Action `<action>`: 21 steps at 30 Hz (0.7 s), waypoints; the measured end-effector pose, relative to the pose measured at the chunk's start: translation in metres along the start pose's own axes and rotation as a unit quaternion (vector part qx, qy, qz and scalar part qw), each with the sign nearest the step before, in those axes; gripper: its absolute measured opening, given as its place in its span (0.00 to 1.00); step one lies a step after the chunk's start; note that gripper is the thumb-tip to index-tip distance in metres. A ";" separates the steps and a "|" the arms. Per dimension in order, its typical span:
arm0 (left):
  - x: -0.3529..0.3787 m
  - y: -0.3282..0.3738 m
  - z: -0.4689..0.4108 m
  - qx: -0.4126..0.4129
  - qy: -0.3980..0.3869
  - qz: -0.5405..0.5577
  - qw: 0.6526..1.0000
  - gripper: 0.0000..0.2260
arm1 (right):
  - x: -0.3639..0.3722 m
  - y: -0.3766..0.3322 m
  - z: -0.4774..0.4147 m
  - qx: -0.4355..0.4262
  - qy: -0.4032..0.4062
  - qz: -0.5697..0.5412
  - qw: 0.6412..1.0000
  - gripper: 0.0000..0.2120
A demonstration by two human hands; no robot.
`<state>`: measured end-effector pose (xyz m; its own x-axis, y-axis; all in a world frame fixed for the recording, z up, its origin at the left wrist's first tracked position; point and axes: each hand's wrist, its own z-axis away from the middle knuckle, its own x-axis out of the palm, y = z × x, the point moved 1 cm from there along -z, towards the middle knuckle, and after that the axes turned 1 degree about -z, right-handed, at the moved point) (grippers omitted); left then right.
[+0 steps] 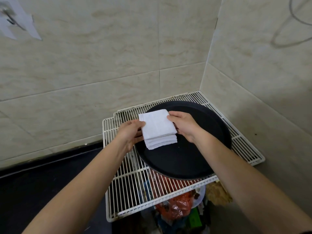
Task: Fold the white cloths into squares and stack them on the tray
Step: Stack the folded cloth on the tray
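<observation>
So both hands are on the cloths [158, 129], a neat pile of white folded squares with the layers showing along the near edge. The pile sits at the left side of the tray [194, 157], which is round and black with a low rim; I can't tell if the pile is fully resting on it or lifted a touch. The left hand [130, 132] grips the pile's left side, thumb over the top edge and fingers [138, 137] curled in below. The right hand [184, 127] holds the right side, its fingers bent over the far right corner of the top cloth. The tray lies on a white wire rack [128, 191] pushed into the corner of two beige tiled walls [101, 65], with the tray's near edge hanging a bit past one rack bar. Through the rack you can see red plastic bags [175, 206] and other clutter underneath. A dark bench [42, 183] runs along the left wall, there's a sheet of paper [16, 22] stuck on the tiles top left, and a grey cable [287, 43] loops on the right wall.
</observation>
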<state>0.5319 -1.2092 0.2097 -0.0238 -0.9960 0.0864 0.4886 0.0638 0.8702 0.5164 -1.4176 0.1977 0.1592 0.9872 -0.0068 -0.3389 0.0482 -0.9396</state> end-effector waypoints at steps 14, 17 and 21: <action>-0.007 -0.019 0.009 0.331 0.153 -0.355 0.861 0.21 | -0.005 0.014 0.013 -0.217 0.099 0.305 0.922 0.22; -0.014 -0.031 0.002 0.431 0.077 -0.543 0.716 0.25 | 0.000 0.010 0.021 -0.297 0.020 0.506 0.809 0.25; -0.010 -0.039 -0.012 0.345 -0.005 -0.598 0.723 0.28 | 0.001 0.019 0.013 -0.223 -0.025 0.587 0.778 0.27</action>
<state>0.5238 -1.2028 0.1688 -0.0774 -0.3640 -0.9282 -0.4387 -0.8235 0.3596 0.4981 -1.4138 0.1844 -0.0576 0.3153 -0.9472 0.1330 -0.9379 -0.3203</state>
